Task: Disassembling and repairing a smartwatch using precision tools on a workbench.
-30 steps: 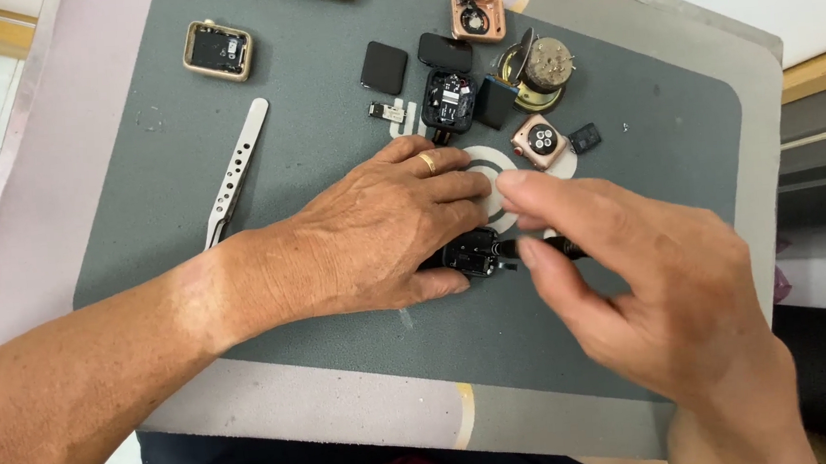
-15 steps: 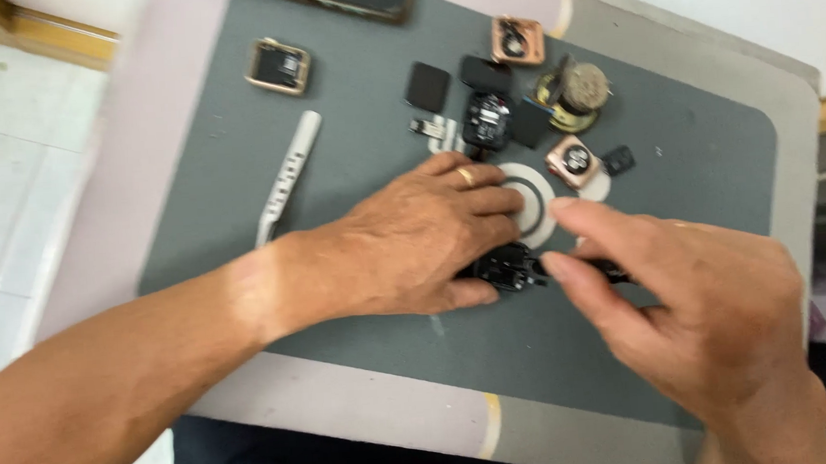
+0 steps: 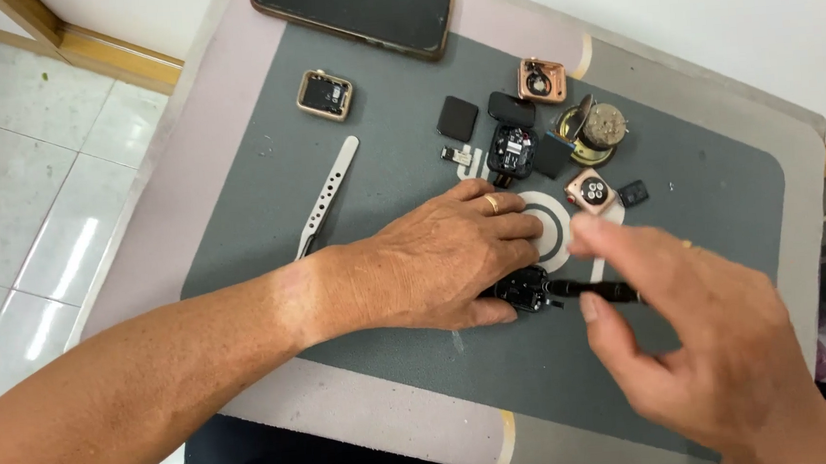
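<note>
Two open watch cases, a gold one and a copper one, lie on the grey mat with their inner parts visible. I see my left hand flat, fingers pinning a small black watch body at the mat's middle, while my right hand pinches a black screwdriver touching it.

1. The single head view looks steeply down from above the person's chest, facing forward.
2. It sits close: the grey mat on the surface fills most of the frame, floor tiles at left.
</note>
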